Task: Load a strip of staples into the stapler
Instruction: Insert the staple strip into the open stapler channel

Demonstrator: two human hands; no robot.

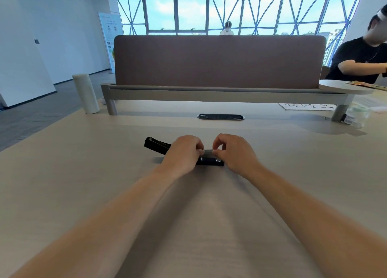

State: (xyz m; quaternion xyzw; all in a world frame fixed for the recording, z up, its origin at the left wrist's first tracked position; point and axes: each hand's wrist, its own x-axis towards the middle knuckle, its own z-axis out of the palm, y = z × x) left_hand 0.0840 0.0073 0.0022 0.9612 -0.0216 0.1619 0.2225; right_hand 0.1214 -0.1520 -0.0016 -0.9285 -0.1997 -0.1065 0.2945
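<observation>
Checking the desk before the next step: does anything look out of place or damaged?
Nothing stands out. The stapler lies hinged open on the desk, as loading needs, and both hands hold the staple strip level above its channel.

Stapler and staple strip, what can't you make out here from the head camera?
- Stapler: its middle is hidden behind the left hand.
- Staple strip: both ends are covered by fingertips of the left hand and right hand; too small to count staples.
- Magazine channel: mostly shadowed under the strip, so whether it already holds staples is unclear.
</observation>
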